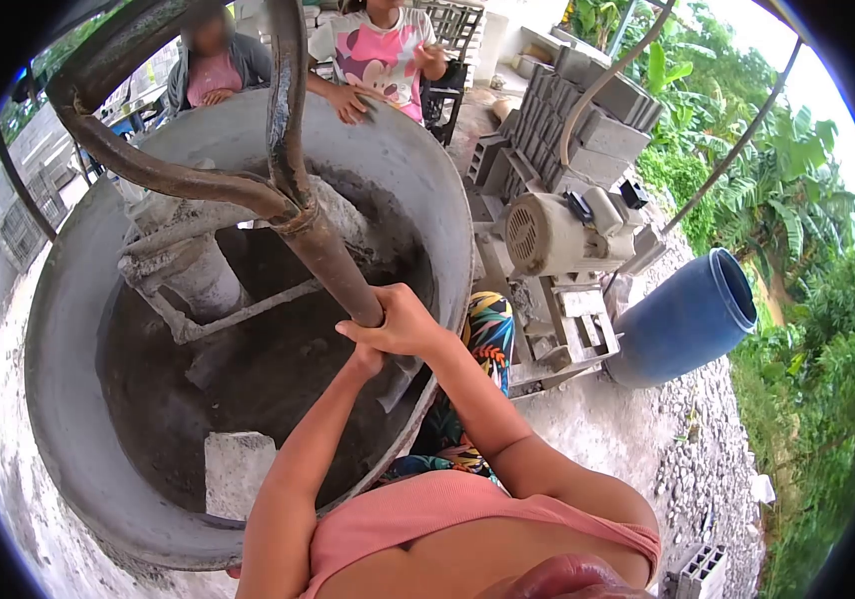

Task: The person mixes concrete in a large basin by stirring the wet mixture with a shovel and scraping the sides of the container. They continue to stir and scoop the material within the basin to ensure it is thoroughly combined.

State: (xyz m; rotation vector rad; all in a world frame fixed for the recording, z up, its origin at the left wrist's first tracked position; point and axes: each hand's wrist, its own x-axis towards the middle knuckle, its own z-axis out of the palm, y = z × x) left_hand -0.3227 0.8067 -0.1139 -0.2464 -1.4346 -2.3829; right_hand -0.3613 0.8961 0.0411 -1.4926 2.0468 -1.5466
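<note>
My right hand [406, 317] is wrapped round the lower end of a thick brown metal pipe [333, 262]. Just below it, my left hand [368, 357] is closed at the same pipe end, its fingers mostly hidden. The pipe slants up to a bent, rusty pipe frame [173, 172] above a large round mixing pan [66, 299]. Dark grey powdery or wet mix [268, 399] covers the pan's floor. Cement-crusted mixing arms [188, 265] stand inside, and a pale grey flat plate [239, 469] shows near the pan's near side.
Two people stand behind the pan; one person's hand [348, 102] rests on its rim. To the right are a motor [537, 235] on a metal stand, stacked concrete blocks [602, 135] and a tilted blue barrel [682, 319]. Gravel [707, 449] and plants lie farther right.
</note>
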